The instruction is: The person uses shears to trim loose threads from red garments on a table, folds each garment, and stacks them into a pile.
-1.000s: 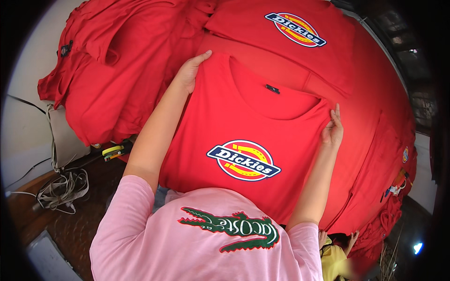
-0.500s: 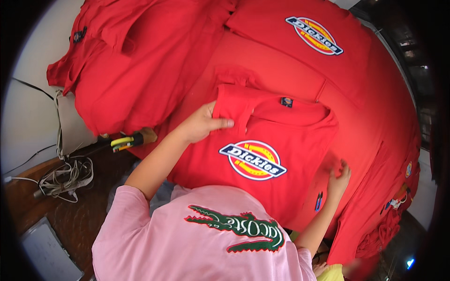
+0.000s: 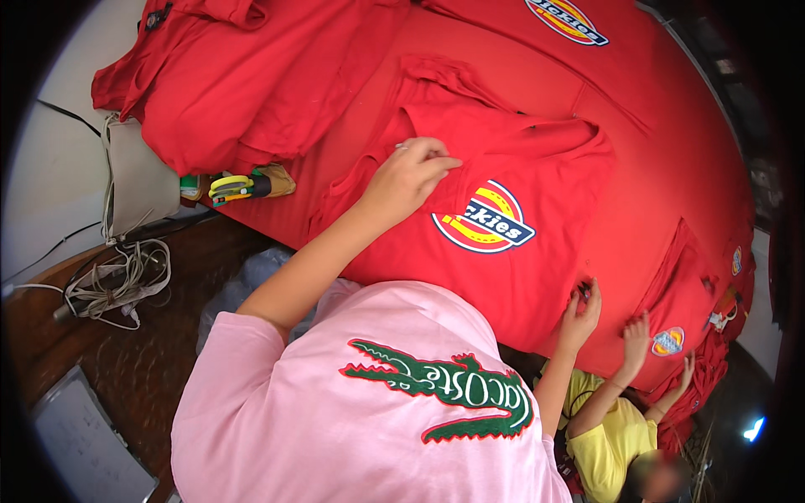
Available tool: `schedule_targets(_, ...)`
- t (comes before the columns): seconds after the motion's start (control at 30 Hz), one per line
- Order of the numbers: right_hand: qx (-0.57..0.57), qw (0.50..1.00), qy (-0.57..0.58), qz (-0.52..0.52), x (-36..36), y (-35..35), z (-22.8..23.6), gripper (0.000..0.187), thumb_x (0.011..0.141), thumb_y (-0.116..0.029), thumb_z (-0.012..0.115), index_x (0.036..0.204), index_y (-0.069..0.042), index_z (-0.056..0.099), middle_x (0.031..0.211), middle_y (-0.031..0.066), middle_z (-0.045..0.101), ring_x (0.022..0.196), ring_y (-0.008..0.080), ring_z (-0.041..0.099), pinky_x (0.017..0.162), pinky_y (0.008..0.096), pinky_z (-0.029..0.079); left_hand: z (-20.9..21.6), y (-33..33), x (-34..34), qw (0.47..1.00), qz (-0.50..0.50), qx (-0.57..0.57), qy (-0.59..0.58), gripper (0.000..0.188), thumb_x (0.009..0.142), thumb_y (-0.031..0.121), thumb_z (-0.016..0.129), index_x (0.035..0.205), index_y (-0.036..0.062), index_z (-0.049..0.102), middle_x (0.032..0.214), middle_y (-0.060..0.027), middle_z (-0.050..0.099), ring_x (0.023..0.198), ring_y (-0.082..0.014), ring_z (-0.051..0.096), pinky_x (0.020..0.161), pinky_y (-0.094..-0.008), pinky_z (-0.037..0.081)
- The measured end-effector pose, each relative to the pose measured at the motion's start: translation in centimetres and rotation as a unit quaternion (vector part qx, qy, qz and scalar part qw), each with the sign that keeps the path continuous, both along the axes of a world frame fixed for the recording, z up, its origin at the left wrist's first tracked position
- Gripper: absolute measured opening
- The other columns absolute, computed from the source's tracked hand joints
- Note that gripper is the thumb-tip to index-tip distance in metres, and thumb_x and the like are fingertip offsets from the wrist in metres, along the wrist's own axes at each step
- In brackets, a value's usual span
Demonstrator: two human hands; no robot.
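A red T-shirt lies spread in front of me, a round yellow, red and blue emblem on its chest. My left hand is over the shirt's left side, thumb and fingers pinched together at a fold of cloth. That fold covers the left part of the emblem. Low on the right, by the shirt's edge, my right hand has its fingers bent around a small dark tool, mostly hidden by the fingers. Its kind is not clear.
More red garments are heaped at the far left. Yellow-handled scissors sit at the red table's left edge. Bundled cables hang lower left. On the right, a person in yellow reaches toward another red garment.
My left hand has moved right and farther over the shirt, and the cloth now overlaps the emblem. The small tool beside my right hand is now at its fingers. The person in yellow has come into view.
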State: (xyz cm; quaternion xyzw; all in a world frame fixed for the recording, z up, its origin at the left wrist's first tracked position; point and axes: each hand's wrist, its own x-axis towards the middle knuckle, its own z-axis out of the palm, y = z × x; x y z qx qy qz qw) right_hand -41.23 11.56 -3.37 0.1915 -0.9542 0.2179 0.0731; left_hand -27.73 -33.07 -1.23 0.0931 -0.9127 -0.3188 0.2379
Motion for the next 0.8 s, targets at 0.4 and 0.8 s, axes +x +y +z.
schedule_targets(0.4,0.154,0.985,0.041,-0.073,0.3,4.8,-1.0,0.030,0.094,-0.016,0.071,0.122,-0.005,0.071,0.109,0.0155,0.067,0.101,0.0356,0.065,0.088,0.0473,0.052,0.9,-4.1,-2.9,0.827,-0.029,0.561,0.027,0.016,0.100,0.020,0.069,0.099,0.0038,0.068,0.092,-0.0031,0.070,0.090,-0.0186,0.069,0.093,-0.0396,0.054)
schedule_targets(0.8,-0.380,0.857,-0.325,-0.124,-12.9,-11.8,0.9,0.059,0.099,-0.031,0.072,0.145,0.002,0.055,0.130,0.0106,0.067,0.119,0.0187,0.063,0.092,0.0332,0.052,-2.0,-3.4,0.6,0.745,0.061,0.640,-0.176,0.047,0.101,0.030,0.069,0.134,-0.0024,0.062,0.135,-0.0123,0.068,0.126,-0.0205,0.063,0.110,-0.0367,0.048)
